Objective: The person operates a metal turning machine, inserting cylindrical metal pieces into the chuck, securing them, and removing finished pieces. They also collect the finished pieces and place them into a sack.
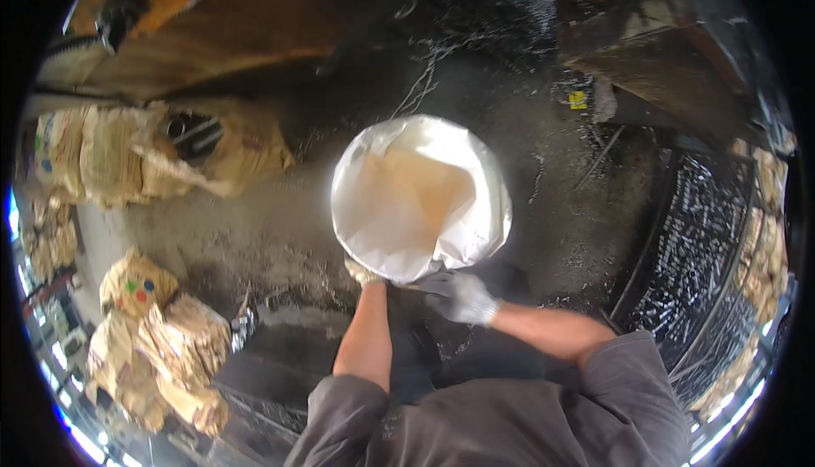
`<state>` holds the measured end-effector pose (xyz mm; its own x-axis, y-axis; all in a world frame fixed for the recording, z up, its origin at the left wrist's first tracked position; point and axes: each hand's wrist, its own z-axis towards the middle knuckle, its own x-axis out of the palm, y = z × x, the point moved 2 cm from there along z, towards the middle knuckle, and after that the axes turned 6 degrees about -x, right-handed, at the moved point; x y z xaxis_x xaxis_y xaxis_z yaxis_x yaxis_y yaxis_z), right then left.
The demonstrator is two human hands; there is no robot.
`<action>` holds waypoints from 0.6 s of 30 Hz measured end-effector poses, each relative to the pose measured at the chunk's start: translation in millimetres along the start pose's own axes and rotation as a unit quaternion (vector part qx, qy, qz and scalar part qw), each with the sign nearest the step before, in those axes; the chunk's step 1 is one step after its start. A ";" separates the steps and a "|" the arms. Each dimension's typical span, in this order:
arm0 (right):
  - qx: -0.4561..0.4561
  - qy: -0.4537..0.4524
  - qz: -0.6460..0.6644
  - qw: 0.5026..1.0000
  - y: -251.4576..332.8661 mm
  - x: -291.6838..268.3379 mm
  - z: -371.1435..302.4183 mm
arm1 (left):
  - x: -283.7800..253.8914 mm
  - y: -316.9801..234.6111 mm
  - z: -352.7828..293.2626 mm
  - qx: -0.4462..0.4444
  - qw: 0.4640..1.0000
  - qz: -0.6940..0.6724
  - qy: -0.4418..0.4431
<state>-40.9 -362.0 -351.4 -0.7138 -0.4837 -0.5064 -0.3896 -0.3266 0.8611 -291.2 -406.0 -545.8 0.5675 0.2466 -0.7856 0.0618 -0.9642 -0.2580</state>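
A round drum-like container with a white plastic liner (488, 182) stands upright in front of me, its mouth facing up. The liner is folded outward over the rim, and tan-brown colour shows inside; I cannot tell whether that is a content or an inner surface. At the near left of the rim, my left hand (363, 273), in a pale glove, is closed at the liner's edge, with its fingers partly hidden. My right hand (465, 295), in a grey-white glove with darkened fingers, pinches the liner's edge at the near side.
Brown paper sacks (110, 153) lie at the left, one torn open with metal parts inside. More crumpled sacks (191, 340) are heaped at the lower left. A dark bin of small metal pieces (696, 238) is at the right. Loose metal bits litter the floor (501, 21).
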 end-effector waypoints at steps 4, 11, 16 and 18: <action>0.420 -0.330 -0.080 0.842 -34.5 -101.9 14.9 | -14.3 -8.4 -35.7 0.147 0.964 -0.150 0.162; 0.410 -0.083 -0.066 0.906 -165.0 -54.7 46.1 | -30.6 -21.6 -70.4 -0.176 0.813 -0.443 0.334; 0.520 -0.250 0.208 0.790 -192.5 -60.6 49.0 | -10.4 -12.7 -62.7 -0.139 0.855 -0.414 0.281; 0.562 -0.293 0.201 0.747 -210.6 -50.0 48.1 | -5.9 -11.4 -59.2 -0.132 0.859 -0.408 0.279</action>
<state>48.9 -230.0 -505.3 -0.9084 0.1873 -0.3739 -0.0823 0.7966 0.5989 -246.6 -402.2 -504.9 0.5475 0.8368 0.0063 0.7681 -0.4995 -0.4007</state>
